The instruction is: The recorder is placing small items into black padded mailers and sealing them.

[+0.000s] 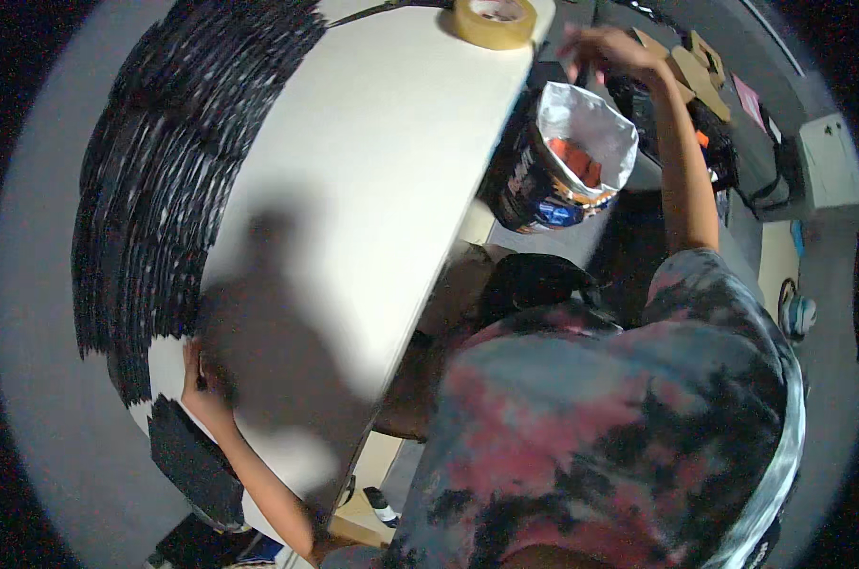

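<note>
On the white table (382, 142), my left hand (207, 384) rests beside the long stacks of thin black sheets with jagged edges (164, 190). Its fingers are curled around a small dark thing that I cannot make out against the shadow. A separate short pile of black pieces (194, 460) lies next to that wrist. Out past the table's right edge, my right hand (608, 52) is raised with its fingers apart and blurred. Just below it stands an opened bag with a silver lining (595, 119), dark and blue outside, holding something orange-red (576, 161).
A roll of yellowish tape (496, 21) sits at the table's far corner, near a thin dark tool (363, 13). Cardboard pieces (700, 81) and black bags (714, 142) lie on the right. A white box (831, 161) stands farther right.
</note>
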`<state>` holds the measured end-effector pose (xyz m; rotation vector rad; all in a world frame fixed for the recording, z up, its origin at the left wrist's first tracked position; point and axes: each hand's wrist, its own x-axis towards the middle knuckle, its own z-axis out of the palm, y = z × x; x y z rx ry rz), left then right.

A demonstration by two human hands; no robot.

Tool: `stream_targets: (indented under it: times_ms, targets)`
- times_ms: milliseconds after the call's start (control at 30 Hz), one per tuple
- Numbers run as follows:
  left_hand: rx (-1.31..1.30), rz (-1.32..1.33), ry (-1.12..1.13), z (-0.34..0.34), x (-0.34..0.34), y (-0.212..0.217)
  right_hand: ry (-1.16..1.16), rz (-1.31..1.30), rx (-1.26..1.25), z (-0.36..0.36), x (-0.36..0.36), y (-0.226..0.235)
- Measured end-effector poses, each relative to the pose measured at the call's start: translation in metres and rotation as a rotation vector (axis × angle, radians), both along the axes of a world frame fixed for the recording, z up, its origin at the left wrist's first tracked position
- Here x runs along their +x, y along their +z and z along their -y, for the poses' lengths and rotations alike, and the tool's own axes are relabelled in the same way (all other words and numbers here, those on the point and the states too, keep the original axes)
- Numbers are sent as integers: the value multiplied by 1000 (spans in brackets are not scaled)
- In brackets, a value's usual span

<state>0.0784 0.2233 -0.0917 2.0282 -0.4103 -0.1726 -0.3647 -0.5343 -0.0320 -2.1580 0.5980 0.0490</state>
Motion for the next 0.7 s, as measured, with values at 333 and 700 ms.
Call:
stream_targets:
  times_ms: [333, 700]
  targets:
    - [452, 498, -210, 16, -16, 9, -591, -185, 606, 82, -159, -338]
    - [452, 371, -174, 2, -15, 18, -878, -52, 409, -21, -118, -410]
